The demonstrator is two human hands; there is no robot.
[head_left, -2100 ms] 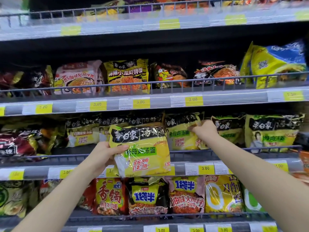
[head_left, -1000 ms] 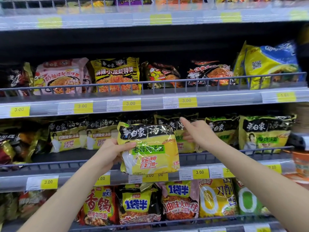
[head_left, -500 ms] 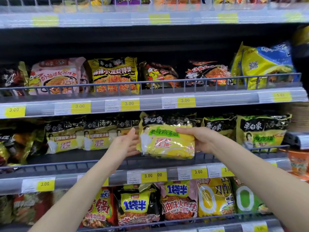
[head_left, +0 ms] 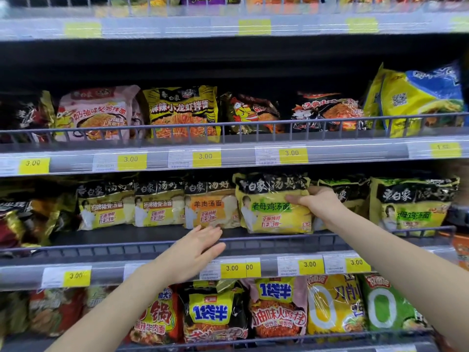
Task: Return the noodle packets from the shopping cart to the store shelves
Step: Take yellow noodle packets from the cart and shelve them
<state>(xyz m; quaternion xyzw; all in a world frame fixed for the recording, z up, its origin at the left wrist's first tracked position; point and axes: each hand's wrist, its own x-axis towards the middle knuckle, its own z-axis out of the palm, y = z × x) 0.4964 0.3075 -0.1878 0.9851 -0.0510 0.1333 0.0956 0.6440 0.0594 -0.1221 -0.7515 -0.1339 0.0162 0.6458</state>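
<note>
Two hands: both reach toward the middle shelf (head_left: pixel 157 240), a dark board behind a low wire rail
Right hand (head_left: pixel 317 201): at about 3 o'clock from the frame's centre, thumb laid across the front of the yellow noodle packet (head_left: pixel 272 207), the other fingers hidden behind its right edge, so the hand holds it by that side
Yellow noodle packet: stands upright on the middle shelf, black band on top, green label in the middle, its bottom edge on the board behind the rail
Packet's neighbours: an orange-label packet (head_left: pixel 210 204) touches it at 9 o'clock; a second packet (head_left: pixel 352 196) sits just behind the right hand at 3 o'clock; a matching green-label packet (head_left: pixel 413 204) stands farther out at 3 o'clock
Left hand (head_left: pixel 195 250): at 7 o'clock from the yellow packet, in front of the rail, fingers straight and spread apart, holding nothing, apart from the packet
Price tags (head_left: pixel 232 268): yellow slips along the shelf edge, most reading 3.00
Upper shelf (head_left: pixel 330 153): at 12 o'clock, a pink packet, a yellow one, dark ones and a yellow-and-blue bag
Lower shelf: at 6 o'clock, red, black, yellow and green packets in a row
</note>
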